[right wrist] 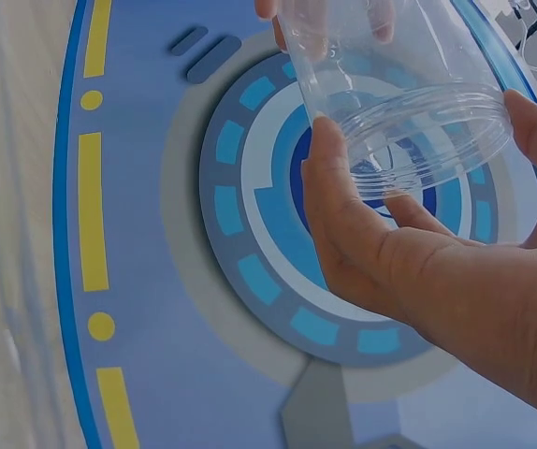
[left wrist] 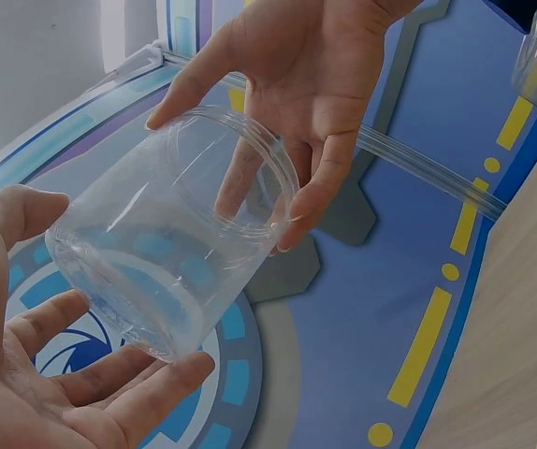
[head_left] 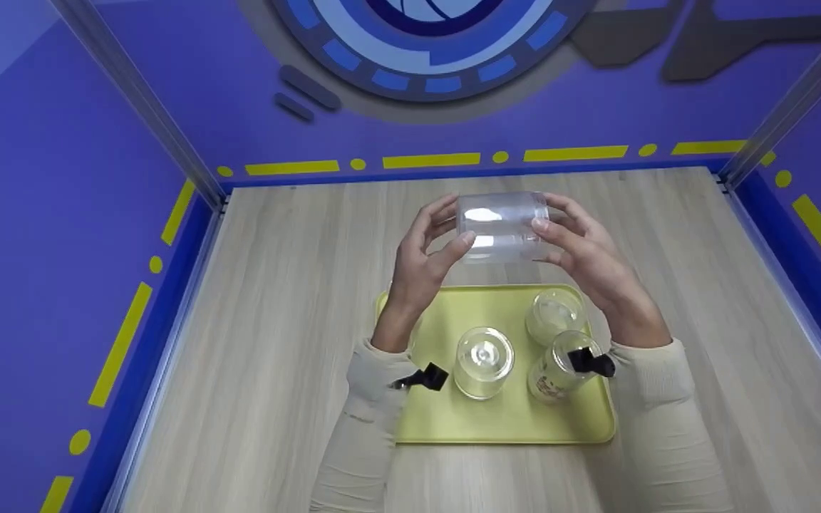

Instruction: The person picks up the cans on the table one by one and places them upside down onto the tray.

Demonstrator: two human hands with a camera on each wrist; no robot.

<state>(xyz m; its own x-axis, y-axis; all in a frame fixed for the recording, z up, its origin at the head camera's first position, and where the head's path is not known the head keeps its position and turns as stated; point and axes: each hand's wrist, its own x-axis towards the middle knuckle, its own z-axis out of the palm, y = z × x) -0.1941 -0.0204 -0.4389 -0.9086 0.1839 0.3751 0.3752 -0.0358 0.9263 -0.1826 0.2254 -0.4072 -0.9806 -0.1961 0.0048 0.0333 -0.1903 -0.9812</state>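
A clear plastic jar is held sideways in the air above the far edge of a yellow-green tray. My left hand grips the base end between thumb and fingers. At the other end, my right hand holds the rim, its thumb and fingers spread around the mouth. The right wrist view shows the jar's open, threaded mouth with no lid on it. In the left wrist view the jar looks see-through, with nothing visible inside.
On the tray stand a clear jar near the middle, another at the far right, and one with a printed picture in front of it. A wooden tabletop lies beneath, with blue-purple panels around it.
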